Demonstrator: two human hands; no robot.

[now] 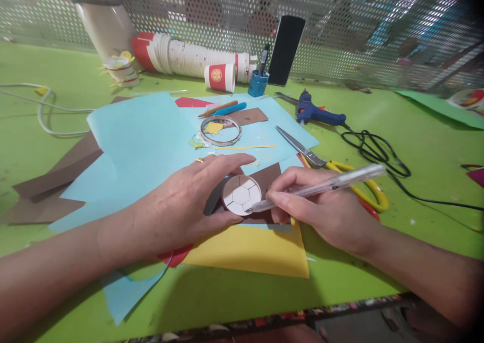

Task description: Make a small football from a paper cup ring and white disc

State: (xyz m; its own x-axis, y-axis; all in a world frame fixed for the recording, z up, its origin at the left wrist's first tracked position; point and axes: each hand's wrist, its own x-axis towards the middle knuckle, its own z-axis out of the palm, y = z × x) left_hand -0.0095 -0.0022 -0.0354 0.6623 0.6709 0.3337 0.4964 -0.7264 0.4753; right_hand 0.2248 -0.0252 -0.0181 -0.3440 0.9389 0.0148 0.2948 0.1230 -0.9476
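Observation:
A small round white disc (241,195) with dark lines drawn like a football pattern sits between the thumb and fingers of my left hand (189,196). My right hand (317,207) is closed around a clear pen (325,184), whose tip touches the disc's lower right edge. Beneath the hands lie brown paper (270,176) and a yellow sheet (249,252). Just beyond the disc, a roll of tape (239,135) with yellow scraps inside rests on light blue paper (143,131).
Scissors (302,146) with yellow handles lie beside my right hand. Behind them are a blue glue gun (321,115) and its black cord. Stacked paper cups (192,58), a red and white cup (220,77), a blue pot (258,83) and a phone (286,50) stand along the mesh screen.

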